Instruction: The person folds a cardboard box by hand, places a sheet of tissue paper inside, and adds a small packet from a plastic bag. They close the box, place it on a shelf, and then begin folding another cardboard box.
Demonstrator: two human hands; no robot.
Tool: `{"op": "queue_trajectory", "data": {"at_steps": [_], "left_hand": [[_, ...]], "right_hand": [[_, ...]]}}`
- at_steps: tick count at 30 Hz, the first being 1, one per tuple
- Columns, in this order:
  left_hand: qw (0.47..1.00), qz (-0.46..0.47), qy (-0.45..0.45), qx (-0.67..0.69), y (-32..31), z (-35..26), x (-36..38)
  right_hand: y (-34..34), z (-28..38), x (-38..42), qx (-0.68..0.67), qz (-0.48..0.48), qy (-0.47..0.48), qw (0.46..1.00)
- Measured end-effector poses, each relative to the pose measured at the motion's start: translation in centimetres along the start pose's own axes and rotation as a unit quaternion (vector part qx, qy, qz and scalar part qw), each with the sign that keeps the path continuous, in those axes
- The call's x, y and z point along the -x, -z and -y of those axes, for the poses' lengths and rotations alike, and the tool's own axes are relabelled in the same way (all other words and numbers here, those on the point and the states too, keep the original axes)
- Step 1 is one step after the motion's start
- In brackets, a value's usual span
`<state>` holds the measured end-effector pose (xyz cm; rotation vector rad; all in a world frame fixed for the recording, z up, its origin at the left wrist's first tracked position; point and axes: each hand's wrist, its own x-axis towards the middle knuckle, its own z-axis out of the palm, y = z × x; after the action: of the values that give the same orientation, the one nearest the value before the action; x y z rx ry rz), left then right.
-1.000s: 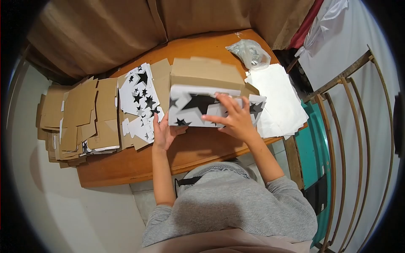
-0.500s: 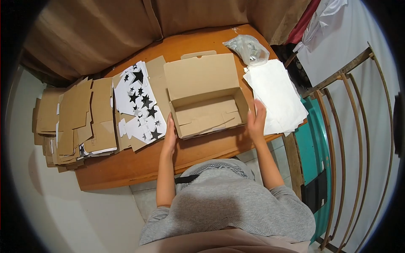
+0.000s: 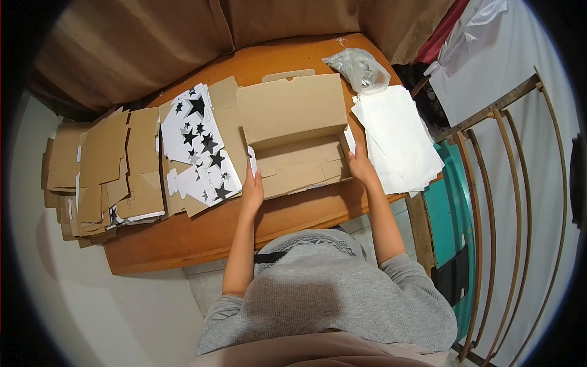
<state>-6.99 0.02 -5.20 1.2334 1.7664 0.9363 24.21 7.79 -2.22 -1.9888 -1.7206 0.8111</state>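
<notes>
An open cardboard box (image 3: 299, 174), brown inside, sits on the table in front of me with its lid (image 3: 292, 110) raised at the back. At the box's left front corner my left hand (image 3: 253, 188) grips the side, thumb toward the inside. My right hand (image 3: 363, 166) holds the opposite side near the right front corner. White side flaps show just above both hands. The fingers on the outer faces of the box are partly hidden.
Flattened cardboard pieces (image 3: 101, 165) are stacked at the left, beside white sheets printed with black stars (image 3: 205, 144). White paper sheets (image 3: 400, 144) lie at the right, below a clear plastic bag (image 3: 361, 68). A wooden rack (image 3: 489, 113) stands beyond the wooden table (image 3: 183, 241).
Both hands have closed on the box's sides, and the right hand is no longer blurred. White flaps now show at both sides, and the front wall looks lowered or tilted.
</notes>
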Motion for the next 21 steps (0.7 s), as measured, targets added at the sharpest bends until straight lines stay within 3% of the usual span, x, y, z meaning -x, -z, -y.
{"op": "queue_trajectory", "data": {"at_steps": [1,3,5,8,10,14,16,17,19,21], "left_hand": [[1.0,-0.006,-0.004,-0.021,0.2,-0.5,0.1],[0.999,-0.007,0.019,-0.035,1.0,-2.7,0.8],[0.998,-0.006,0.041,-0.048,1.2,-3.8,1.2],[0.999,-0.022,-0.001,-0.028,1.0,-3.2,1.0],[0.997,-0.027,-0.055,-0.039,1.0,-2.9,0.3],[0.994,-0.077,-0.06,-0.058,-0.6,-4.3,0.7],[0.975,-0.14,-0.046,-0.169,-2.0,-5.0,0.9],[0.975,-0.139,-0.047,-0.169,-2.1,-5.3,1.0],[0.947,-0.142,-0.013,-0.288,-2.0,-6.5,1.2],[0.943,-0.147,-0.014,-0.297,-2.1,-6.5,1.3]], "right_hand": [[0.8,1.3,0.0,0.0,0.002,0.001,1.0],[2.1,3.4,-0.2,0.132,0.069,-0.131,0.98],[1.7,2.6,-1.0,0.14,0.059,-0.121,0.981],[1.3,1.5,-0.8,0.133,0.062,-0.111,0.983],[1.3,0.8,0.2,-0.008,0.012,0.011,1.0],[0.7,1.6,1.9,-0.089,-0.054,0.076,0.992],[-0.5,2.4,2.5,-0.016,-0.147,0.106,0.983],[-0.9,2.7,2.7,-0.017,-0.148,0.104,0.983],[-0.7,4.8,3.6,0.107,-0.121,-0.006,0.987],[-1.3,4.5,2.9,0.144,-0.134,-0.02,0.98]]}}
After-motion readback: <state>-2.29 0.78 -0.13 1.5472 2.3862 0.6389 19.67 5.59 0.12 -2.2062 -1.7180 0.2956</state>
